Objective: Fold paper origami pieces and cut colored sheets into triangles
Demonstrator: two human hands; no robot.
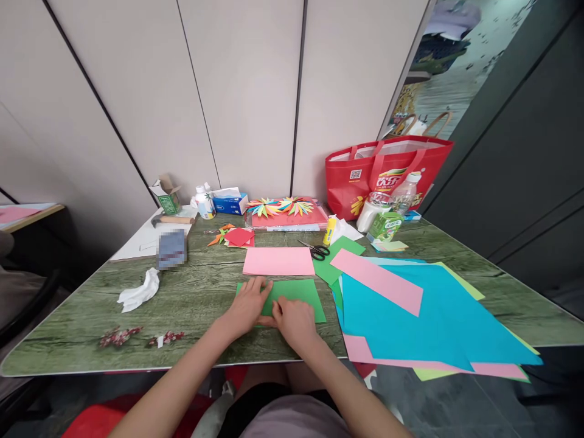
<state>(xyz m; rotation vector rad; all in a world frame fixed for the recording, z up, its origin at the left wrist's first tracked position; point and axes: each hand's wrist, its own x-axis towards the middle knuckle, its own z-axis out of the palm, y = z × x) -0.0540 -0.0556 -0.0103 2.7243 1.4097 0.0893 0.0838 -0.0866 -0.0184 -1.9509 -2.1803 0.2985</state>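
Note:
A green sheet of paper [292, 295] lies flat on the table in front of me. My left hand [250, 303] rests on its left part, fingers stretched over the paper and thumb reaching along the near edge. Curled at that same near edge, my right hand [295, 319] has its fingers closed on the paper, close to the left thumb. Part of the green sheet is hidden under both hands. Just beyond it lies a pink paper rectangle [278, 261]. Black-handled scissors [318, 250] sit to the right of that, partly over green paper scraps [340, 255].
Large blue sheets [424, 310] cover the right side, with a pink strip [378, 281] on top. Along the back stand a red bag [351, 182], a glue stick [329, 232], folded paper stars [295, 207] and a tissue pack [231, 204]. A hammer [176, 219] and crumpled tissue [140, 291] lie left.

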